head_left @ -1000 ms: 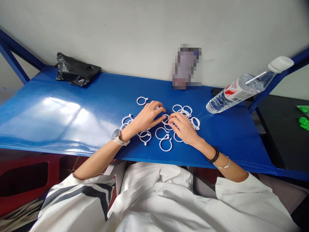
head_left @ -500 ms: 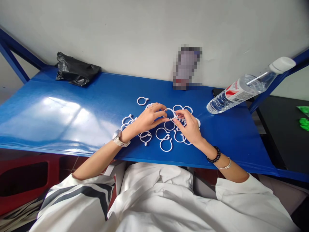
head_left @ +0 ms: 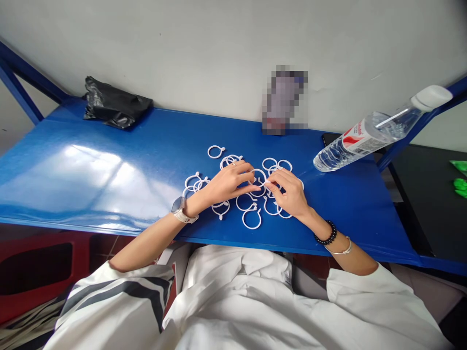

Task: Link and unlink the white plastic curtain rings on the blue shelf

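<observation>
Between my hands is a white plastic ring [head_left: 259, 170], raised over other rings on the blue table. My left hand [head_left: 237, 179] grips its left side with thumb and fingers. On the ring's right side, my right hand [head_left: 286, 190] pinches near its end; the small fastening there is partly hidden by fingertips. Loose open rings with toothed ends [head_left: 251, 218] lie below and around my right hand. Left of my left hand, several rings with a small knob [head_left: 221, 209] lie in an overlapping group. One lone knobbed ring [head_left: 216, 152] rests farther back.
A clear water bottle [head_left: 361, 141] stands at the right of the blue table [head_left: 146, 165]. A black plastic bag [head_left: 113, 104] lies at the back left. A blurred-out upright object [head_left: 283, 102] leans by the wall. A black surface with green items [head_left: 460, 186] is far right.
Both hands have shifted slightly downward with the ring. My right fingers have closed more tightly at the ring's end, and my left thumb reaches farther right.
</observation>
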Tool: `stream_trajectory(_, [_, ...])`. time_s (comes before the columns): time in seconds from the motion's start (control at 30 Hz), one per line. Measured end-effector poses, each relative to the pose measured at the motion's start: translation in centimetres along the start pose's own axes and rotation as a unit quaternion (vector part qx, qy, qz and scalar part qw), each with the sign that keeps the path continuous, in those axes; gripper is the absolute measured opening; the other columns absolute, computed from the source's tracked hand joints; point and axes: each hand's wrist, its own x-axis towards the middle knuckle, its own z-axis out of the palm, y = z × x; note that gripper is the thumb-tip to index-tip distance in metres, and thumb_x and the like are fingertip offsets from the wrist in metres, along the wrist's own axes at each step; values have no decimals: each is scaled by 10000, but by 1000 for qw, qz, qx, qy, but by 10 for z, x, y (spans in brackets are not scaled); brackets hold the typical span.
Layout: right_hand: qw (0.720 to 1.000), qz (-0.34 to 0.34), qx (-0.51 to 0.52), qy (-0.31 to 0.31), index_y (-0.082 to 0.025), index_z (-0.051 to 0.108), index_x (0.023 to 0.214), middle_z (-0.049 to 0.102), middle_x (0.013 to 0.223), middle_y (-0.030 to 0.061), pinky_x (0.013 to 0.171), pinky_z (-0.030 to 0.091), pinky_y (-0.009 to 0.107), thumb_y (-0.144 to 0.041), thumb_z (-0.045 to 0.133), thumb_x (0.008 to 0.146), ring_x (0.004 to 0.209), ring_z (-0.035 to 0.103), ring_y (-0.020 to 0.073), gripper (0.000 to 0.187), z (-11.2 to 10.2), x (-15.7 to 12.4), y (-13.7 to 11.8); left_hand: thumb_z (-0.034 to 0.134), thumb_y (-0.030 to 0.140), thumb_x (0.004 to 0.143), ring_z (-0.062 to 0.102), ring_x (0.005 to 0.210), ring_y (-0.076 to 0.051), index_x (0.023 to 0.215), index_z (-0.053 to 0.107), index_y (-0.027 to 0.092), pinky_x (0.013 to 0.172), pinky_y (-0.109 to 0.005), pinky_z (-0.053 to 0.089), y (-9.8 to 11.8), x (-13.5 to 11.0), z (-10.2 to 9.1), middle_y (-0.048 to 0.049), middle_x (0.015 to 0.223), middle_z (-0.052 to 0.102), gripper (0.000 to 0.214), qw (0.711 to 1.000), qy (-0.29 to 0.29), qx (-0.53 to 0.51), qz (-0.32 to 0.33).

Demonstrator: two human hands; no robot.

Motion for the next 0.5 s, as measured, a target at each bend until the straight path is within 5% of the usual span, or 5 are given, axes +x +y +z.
stream_trajectory(0.23, [994,71,-56,-60,-215,600,1174,718,985,78,862,464,407,-320,516,1000,965,624,264,220,7,-4,2,487,382,1016,568,846,-216,869,629,145,717,-337,468,-11,-3,0,-115,977,638,313,986,-12,151,-76])
stream_trajectory(0.5, [980,99,-141,-98,-212,642,865,675,1010,85,853,414,414,-263,587,949,1036,575,287,112,12,-9,6,557,283,977,573,1046,-302,979,650,135,840,-426,498,-14,-5,4,-173,1168,616,175,962,-72,219,-146])
